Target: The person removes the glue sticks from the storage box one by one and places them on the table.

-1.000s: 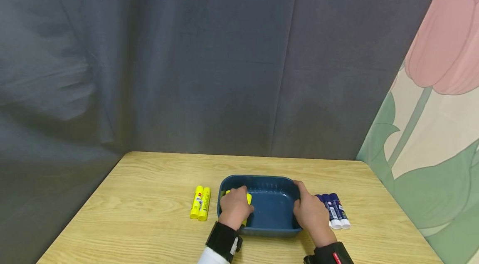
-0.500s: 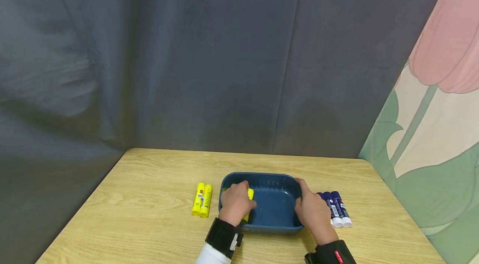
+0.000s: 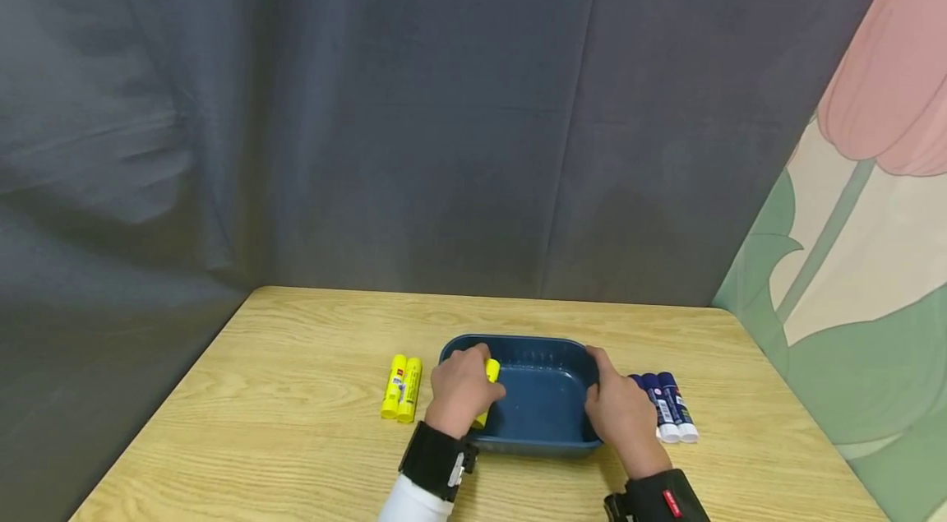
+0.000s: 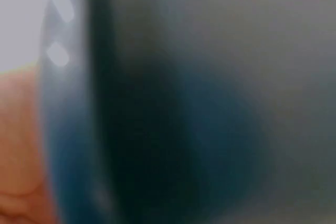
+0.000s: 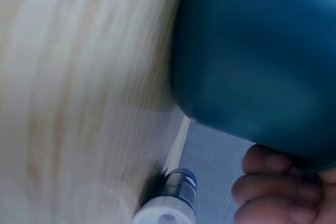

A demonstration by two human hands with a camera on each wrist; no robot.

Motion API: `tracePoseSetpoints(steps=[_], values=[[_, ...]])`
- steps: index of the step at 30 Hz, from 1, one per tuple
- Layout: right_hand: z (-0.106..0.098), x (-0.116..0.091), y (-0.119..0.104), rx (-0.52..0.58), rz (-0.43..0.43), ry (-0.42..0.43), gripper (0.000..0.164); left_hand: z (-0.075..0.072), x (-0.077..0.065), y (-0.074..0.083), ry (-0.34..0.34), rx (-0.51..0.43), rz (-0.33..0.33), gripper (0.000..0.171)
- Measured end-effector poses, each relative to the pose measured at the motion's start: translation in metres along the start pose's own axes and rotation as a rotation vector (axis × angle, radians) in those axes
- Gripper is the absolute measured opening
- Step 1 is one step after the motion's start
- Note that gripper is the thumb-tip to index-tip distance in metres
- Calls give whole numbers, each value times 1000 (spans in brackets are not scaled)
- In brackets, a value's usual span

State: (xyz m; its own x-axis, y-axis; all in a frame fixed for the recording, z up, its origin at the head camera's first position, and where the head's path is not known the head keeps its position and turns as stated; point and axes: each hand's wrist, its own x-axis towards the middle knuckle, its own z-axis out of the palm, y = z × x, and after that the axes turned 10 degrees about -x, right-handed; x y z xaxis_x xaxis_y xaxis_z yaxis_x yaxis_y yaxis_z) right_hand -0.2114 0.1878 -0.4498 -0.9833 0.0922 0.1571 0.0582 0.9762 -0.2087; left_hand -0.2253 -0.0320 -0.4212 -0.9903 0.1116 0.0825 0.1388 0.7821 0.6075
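Note:
The dark blue rectangular box (image 3: 543, 403) stands on the wooden table in the head view. My left hand (image 3: 460, 390) is over its left end and grips a yellow glue stick (image 3: 491, 370); the hand hides much of the stick. My right hand (image 3: 624, 415) holds the box by its right rim, thumb at the inside. In the right wrist view, curled fingers (image 5: 273, 187) lie against the outside of the box (image 5: 252, 72). The left wrist view is blurred, with the box's rim (image 4: 68, 119) close up.
Two yellow glue sticks (image 3: 402, 388) lie side by side left of the box. Several dark blue glue sticks with white ends (image 3: 669, 407) lie to its right, partly behind my right hand. A grey curtain (image 3: 444, 111) hangs behind the wooden table (image 3: 296, 407).
My left hand has shifted slightly left relative to the box, with the yellow glue stick in it. Yellow once visible left of that hand is now hidden. My right hand keeps its hold.

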Motion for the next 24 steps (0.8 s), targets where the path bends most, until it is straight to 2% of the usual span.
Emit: tracePoseSetpoints(steps=[10, 16, 24], values=[[0, 1, 0, -5, 6, -8, 55, -17, -3, -2, 28, -88, 14, 45], [0, 1, 1, -1, 7, -7, 55, -31, -4, -3, 21, -117, -26, 52], [1, 1, 0, 4, 4, -3, 55, -46, -7, -13, 28, -135, -26, 50]])
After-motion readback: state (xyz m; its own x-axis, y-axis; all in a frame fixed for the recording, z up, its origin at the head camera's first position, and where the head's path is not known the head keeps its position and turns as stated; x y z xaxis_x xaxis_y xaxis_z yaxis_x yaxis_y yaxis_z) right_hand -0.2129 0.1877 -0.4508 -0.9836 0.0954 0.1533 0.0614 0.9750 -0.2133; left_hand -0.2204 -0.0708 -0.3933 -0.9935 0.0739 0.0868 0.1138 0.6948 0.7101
